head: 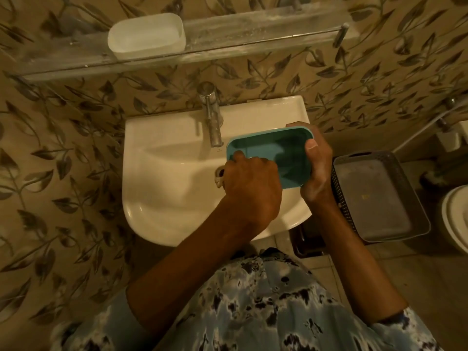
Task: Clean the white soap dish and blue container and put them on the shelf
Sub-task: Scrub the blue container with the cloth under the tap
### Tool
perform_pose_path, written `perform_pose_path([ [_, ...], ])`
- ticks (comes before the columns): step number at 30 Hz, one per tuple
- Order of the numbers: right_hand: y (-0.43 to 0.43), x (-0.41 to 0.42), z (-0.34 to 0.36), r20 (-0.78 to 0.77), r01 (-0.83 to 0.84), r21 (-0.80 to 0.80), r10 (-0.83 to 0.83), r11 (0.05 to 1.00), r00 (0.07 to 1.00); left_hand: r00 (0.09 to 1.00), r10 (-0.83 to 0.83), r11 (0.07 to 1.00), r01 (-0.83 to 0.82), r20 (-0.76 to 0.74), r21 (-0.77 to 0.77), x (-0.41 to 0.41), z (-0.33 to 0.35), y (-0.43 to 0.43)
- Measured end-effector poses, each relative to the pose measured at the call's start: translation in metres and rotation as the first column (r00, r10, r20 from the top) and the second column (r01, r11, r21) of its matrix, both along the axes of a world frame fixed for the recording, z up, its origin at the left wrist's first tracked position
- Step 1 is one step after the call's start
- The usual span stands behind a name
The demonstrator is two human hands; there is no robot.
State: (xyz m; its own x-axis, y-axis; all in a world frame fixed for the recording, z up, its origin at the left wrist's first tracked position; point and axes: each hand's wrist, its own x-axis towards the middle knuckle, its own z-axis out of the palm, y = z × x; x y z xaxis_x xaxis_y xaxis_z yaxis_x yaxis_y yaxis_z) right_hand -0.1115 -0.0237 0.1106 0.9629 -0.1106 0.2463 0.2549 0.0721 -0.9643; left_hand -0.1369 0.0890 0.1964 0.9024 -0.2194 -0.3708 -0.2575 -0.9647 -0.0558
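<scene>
I hold the blue container point(268, 148) over the right side of the white sink point(164, 188), tilted with its open side facing me. My right hand point(319, 168) grips its right end, thumb hooked over the rim. My left hand point(250, 183) lies over its near-left corner with the fingers curled inside; what the fingertips touch is hidden. The white soap dish point(147, 36) stands on the glass shelf point(253, 34) above the sink, at the shelf's left half.
A chrome tap point(211, 115) rises at the sink's back, just left of the container; no water shows. A dark grey perforated basket point(374, 198) stands to the right of the sink. A toilet point(455, 219) edge shows at far right. The shelf's right half is bare.
</scene>
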Motion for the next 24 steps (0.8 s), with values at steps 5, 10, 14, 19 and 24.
perform_pose_path([
  [5,-0.003,0.002,-0.002,0.036,0.014,-0.02,-0.013,1.0,0.999,0.991,0.038,0.958,-0.073,-0.127,-0.278,0.005,0.006,0.01],
  [10,-0.003,0.007,-0.003,0.054,-0.028,-0.049,0.031,0.998,0.998,0.988,0.04,0.795,-0.121,-0.147,-0.594,0.006,-0.007,0.004],
  [14,-0.002,0.006,-0.01,0.043,-0.051,-0.088,0.055,0.995,0.998,0.988,-0.002,0.744,-0.1,-0.152,-0.661,0.001,-0.009,0.005],
  [19,-0.003,0.003,-0.013,0.039,-0.061,-0.122,0.066,0.991,0.997,1.0,-0.021,0.961,0.016,-0.017,-0.276,-0.005,-0.011,0.021],
  [24,-0.002,0.011,-0.003,0.095,-0.033,-0.101,0.042,0.994,0.995,0.99,0.023,0.974,0.009,0.139,-0.226,-0.011,-0.002,0.027],
])
